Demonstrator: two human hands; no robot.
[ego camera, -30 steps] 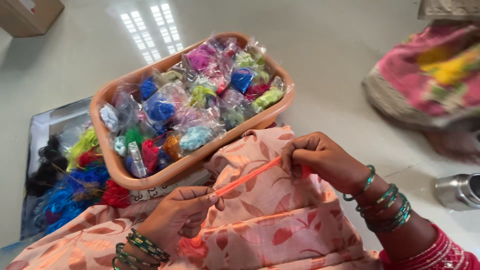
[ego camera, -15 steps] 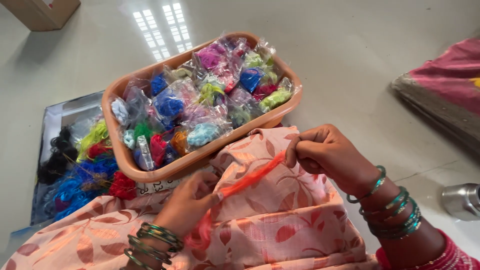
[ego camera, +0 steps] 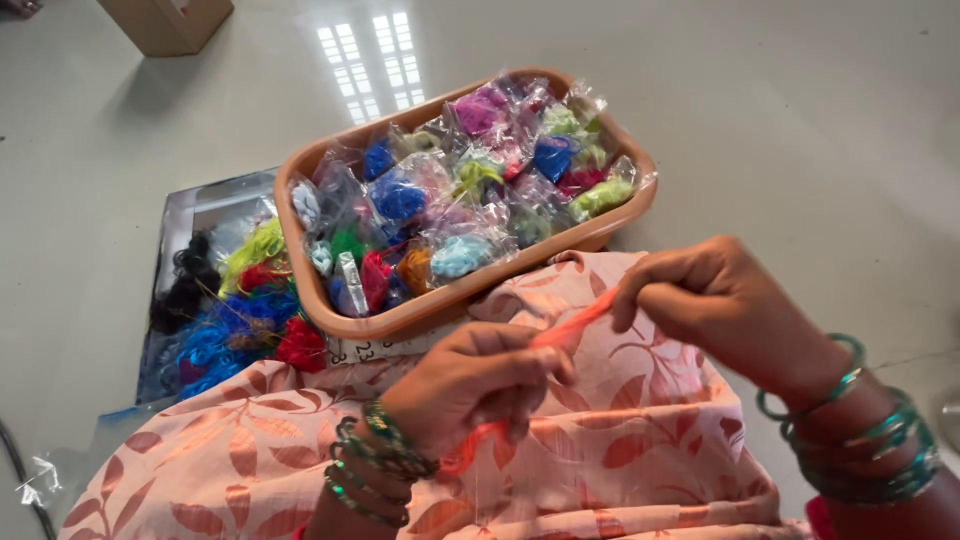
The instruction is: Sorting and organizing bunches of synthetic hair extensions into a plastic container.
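Where hands (ego camera: 600, 340) pinch, orange thread (ego camera: 575, 325) blurs.

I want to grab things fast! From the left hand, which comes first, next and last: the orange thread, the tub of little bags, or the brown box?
From the left hand, in the head view:
1. Orange thread: pinched in that hand's grip, stretching right to the other hand.
2. Tub of little bags: just beyond the hand, at the lap's far edge.
3. Brown box: far off on the floor, top left.

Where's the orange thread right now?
In the head view, the orange thread is stretched between the left hand and right hand, over the leaf-print cloth, just below the tray.
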